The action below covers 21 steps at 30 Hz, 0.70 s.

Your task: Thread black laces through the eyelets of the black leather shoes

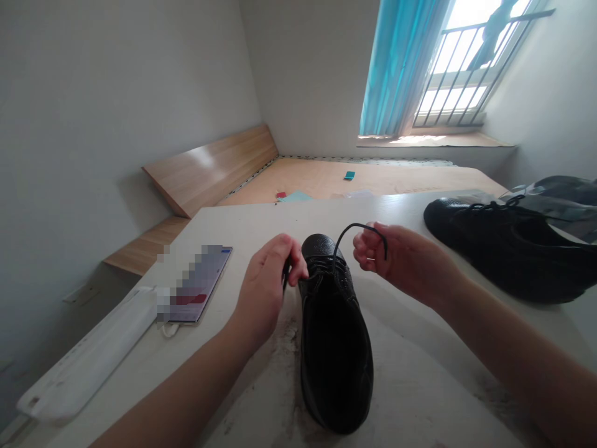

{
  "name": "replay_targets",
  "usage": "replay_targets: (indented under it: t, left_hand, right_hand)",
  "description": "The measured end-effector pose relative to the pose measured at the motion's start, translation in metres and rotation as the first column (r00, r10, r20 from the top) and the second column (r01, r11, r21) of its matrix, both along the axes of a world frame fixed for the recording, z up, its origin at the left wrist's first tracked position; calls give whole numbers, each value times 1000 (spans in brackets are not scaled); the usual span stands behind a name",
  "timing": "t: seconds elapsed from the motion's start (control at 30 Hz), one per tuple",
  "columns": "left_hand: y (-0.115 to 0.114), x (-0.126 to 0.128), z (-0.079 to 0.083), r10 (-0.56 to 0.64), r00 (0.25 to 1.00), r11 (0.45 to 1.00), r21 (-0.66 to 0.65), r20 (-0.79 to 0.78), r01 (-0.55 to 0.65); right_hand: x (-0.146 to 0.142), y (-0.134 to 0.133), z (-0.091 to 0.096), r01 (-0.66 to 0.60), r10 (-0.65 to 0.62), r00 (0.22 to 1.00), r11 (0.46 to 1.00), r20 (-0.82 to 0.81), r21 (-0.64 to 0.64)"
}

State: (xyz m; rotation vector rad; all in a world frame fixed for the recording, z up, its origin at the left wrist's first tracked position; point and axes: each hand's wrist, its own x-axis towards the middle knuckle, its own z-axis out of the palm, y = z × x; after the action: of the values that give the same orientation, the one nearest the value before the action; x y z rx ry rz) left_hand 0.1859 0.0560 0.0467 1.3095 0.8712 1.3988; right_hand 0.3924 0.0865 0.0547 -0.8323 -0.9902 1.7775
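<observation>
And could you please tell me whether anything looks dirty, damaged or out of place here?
Yes, the white table has dark smudges just left of the middle shoe, with more toward the lower right. They look odd against the pale top; I can't tell dirt from wear.

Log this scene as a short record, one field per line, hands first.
Left hand: closed around a dark strand, probably lace
Right hand: holding a black lace rising from the middle shoe
Middle shoe: upright on the table, toe pointing away
Other shoe: black, at right
Phone: screen up, at left
Background: blue curtain beside barred window
</observation>
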Motion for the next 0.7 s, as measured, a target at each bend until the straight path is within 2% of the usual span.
replay_targets:
  t: [0.1,0.17,0.27,0.33,0.4,0.47,0.5,0.57,0.6,0.7]
  left_hand:
    - [2,-5,7,-71,969,978,-176,235,115]
    - [3,-9,12,-101,937,958,-221,333,182]
    - [6,-13,13,-123,924,949,-230,363,217]
    - [9,-13,10,-89,946,954,-247,311,171]
    - [11,-11,6,-28,984,967,-246,177,71]
    - [11,-7,2,11,996,985,-171,-87,-25]
    - [9,-5,1,18,968,994,-102,-250,-45]
    - [4,-1,-1,58,842,997,76,-536,-20]
    - [1,0,-1,104,769,986,169,-631,5]
    - [-7,2,0,275,604,918,391,-748,67]
  right_hand:
    - [0,0,-1,71,-71,997,997,-11,1]
    - [2,0,1,162,-161,984,987,-75,-3]
    - [4,1,2,192,-185,967,981,-175,19]
    - [6,0,3,165,-155,967,986,-202,35]
    - [7,-1,5,143,-134,975,989,-179,38]
    - [8,-1,5,116,-110,989,992,-96,54]
    - [7,-2,5,87,-84,996,994,-40,72]
    - [5,-2,1,15,-26,997,989,74,144]
    - [4,-2,-1,-22,-6,990,979,141,202]
    - [-3,-4,-8,-148,-17,927,902,374,406]
